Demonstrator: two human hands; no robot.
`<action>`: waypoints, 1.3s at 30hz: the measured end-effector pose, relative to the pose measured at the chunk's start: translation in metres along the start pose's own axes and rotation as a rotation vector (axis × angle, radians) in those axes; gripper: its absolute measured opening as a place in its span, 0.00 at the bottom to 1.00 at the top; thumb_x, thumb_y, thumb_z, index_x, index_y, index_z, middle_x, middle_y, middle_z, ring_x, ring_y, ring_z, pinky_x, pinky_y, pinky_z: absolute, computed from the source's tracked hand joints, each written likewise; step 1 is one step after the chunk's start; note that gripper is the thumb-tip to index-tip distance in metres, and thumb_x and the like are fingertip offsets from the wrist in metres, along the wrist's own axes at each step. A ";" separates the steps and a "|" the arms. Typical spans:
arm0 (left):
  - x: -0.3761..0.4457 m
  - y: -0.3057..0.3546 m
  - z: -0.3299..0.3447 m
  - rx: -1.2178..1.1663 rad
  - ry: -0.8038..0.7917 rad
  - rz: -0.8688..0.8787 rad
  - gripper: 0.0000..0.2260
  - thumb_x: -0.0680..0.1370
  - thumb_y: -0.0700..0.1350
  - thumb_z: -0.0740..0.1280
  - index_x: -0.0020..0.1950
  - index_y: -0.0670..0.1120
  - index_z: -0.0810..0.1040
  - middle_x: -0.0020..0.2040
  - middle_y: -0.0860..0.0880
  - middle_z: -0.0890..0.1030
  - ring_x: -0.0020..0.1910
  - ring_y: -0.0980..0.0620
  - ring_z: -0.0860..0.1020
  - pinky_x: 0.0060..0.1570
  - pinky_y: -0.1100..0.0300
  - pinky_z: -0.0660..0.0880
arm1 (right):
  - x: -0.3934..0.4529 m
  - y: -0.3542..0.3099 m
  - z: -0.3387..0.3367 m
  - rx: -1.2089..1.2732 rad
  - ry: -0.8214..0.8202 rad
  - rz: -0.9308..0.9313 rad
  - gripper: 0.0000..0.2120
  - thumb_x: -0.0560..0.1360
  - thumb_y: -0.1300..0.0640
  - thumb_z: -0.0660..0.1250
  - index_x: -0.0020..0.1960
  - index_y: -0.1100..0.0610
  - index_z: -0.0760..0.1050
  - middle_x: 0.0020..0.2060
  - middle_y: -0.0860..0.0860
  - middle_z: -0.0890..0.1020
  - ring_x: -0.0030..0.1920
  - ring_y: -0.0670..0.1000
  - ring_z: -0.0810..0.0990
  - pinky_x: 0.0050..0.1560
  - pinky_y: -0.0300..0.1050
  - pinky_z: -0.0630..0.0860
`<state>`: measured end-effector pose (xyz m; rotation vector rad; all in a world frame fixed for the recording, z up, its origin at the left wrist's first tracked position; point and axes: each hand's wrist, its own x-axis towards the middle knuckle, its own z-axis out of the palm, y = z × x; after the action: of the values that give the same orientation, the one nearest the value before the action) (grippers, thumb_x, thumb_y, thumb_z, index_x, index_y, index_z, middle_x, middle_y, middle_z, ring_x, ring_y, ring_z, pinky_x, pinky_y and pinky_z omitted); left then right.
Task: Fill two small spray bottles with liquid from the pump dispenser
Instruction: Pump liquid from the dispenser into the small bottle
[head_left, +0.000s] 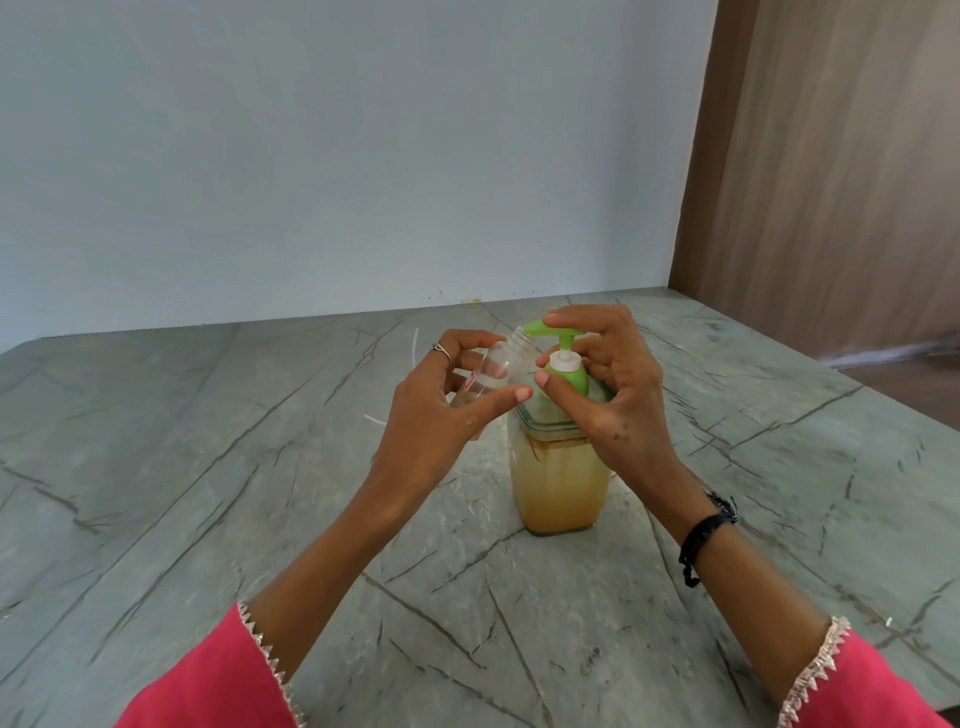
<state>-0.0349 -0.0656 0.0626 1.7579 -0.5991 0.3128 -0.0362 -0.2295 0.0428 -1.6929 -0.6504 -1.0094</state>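
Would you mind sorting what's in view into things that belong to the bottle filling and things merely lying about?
In use:
- small clear bottle, tilted, gripped by left hand
- pump dispenser of amber liquid
- right hand on green pump head

Lying about:
- thin white tubes on the marble table

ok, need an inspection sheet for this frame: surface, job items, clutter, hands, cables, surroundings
Surface: grey veined stone counter.
Job's things: pump dispenser upright, amber liquid inside, green pump head. Small clear spray bottle, cap off, tilted with its neck toward the spout.
Clutter: thin white tube pieces on the counter behind the left hand; what they are is unclear.
Hands: left hand holds the bottle; right hand on the pump, fingers over its top.
Cables: nothing seen.
Surroundings: pale blue wall, wooden panel on the right.
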 end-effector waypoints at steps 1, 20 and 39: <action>0.000 0.000 0.000 0.002 -0.001 -0.001 0.17 0.63 0.55 0.71 0.50 0.59 0.73 0.44 0.56 0.79 0.44 0.56 0.80 0.38 0.65 0.79 | 0.000 -0.001 0.000 0.020 0.005 0.021 0.20 0.70 0.64 0.71 0.56 0.48 0.71 0.53 0.50 0.78 0.47 0.51 0.83 0.47 0.43 0.80; -0.002 0.004 0.001 0.019 -0.012 -0.024 0.16 0.67 0.48 0.74 0.51 0.57 0.73 0.44 0.56 0.79 0.44 0.52 0.80 0.38 0.57 0.79 | 0.001 -0.007 0.000 0.037 -0.034 0.084 0.23 0.70 0.65 0.70 0.56 0.46 0.64 0.53 0.39 0.74 0.50 0.52 0.81 0.49 0.52 0.80; -0.001 0.003 0.000 -0.003 0.002 0.029 0.17 0.63 0.55 0.70 0.50 0.59 0.73 0.45 0.56 0.80 0.46 0.54 0.80 0.38 0.69 0.78 | -0.001 -0.011 -0.002 0.086 -0.099 0.220 0.20 0.70 0.61 0.71 0.57 0.47 0.69 0.39 0.46 0.83 0.46 0.41 0.82 0.49 0.24 0.70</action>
<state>-0.0374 -0.0660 0.0649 1.7472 -0.6239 0.3332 -0.0466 -0.2277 0.0474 -1.7049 -0.5492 -0.7362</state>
